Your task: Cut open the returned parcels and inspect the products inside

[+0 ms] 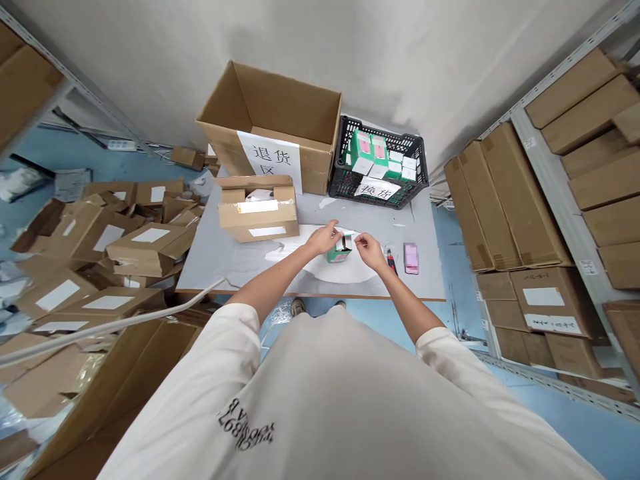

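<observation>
A small green-and-white carton (340, 256) stands on a white sheet (320, 270) near the table's front edge. Its top looks open, with something dark inside that is too small to name. My left hand (324, 239) grips the carton from its left and far side, thumb and fingers at the top rim. On the carton's right, my right hand (369, 251) has its fingers curled and pinched together close to the open top; whatever lies between them is too small to make out. A red-and-black cutter (391, 261) and a phone with a pink screen (411, 259) lie to the right.
An opened cardboard box (260, 217) sits left on the table (425, 283). Behind it stand a big open carton (315, 163) and a black crate (345, 190) of green-and-white cartons. Discarded boxes (150, 250) heap at left; a shelf (545, 167) of boxes rises at right.
</observation>
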A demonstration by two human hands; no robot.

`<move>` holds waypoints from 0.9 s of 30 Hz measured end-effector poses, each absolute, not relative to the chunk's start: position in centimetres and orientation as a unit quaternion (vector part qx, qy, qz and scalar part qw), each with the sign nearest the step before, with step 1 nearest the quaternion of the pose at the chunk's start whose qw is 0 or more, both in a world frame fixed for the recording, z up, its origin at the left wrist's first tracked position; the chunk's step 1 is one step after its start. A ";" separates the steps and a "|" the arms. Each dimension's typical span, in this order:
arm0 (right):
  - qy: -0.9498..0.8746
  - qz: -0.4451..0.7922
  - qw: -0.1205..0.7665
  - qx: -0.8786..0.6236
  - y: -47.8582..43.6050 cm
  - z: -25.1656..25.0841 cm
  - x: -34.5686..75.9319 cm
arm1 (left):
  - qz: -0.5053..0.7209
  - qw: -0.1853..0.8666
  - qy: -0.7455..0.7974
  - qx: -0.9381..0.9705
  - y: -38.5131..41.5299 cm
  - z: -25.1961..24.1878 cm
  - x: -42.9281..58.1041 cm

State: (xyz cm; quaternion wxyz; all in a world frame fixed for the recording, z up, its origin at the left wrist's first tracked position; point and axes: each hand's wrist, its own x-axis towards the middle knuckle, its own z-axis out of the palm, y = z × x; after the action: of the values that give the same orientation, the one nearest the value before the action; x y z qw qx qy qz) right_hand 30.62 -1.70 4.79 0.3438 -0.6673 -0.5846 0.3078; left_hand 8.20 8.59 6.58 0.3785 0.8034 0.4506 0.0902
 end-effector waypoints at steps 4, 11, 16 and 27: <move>-0.703 0.258 0.253 -0.613 -1.2 5.1 29.6 | 0.115 0.367 0.540 0.749 9.4 7.1 9.6; -0.755 0.231 0.122 -0.601 0.3 5.1 29.2 | 0.097 0.262 0.443 0.852 9.0 7.4 9.8; -0.749 0.248 0.171 -0.590 0.4 4.2 30.1 | 0.049 0.310 0.351 0.882 8.2 6.4 8.6; -0.760 0.183 0.125 -0.611 -1.1 5.5 30.5 | 0.044 0.327 0.326 0.886 8.1 6.4 6.4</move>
State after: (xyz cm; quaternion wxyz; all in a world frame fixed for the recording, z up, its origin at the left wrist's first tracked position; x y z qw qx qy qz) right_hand 30.48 -1.13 5.50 0.1248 -0.6107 -0.7603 0.1825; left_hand 6.43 8.08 6.36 0.3265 0.8861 0.3261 0.0441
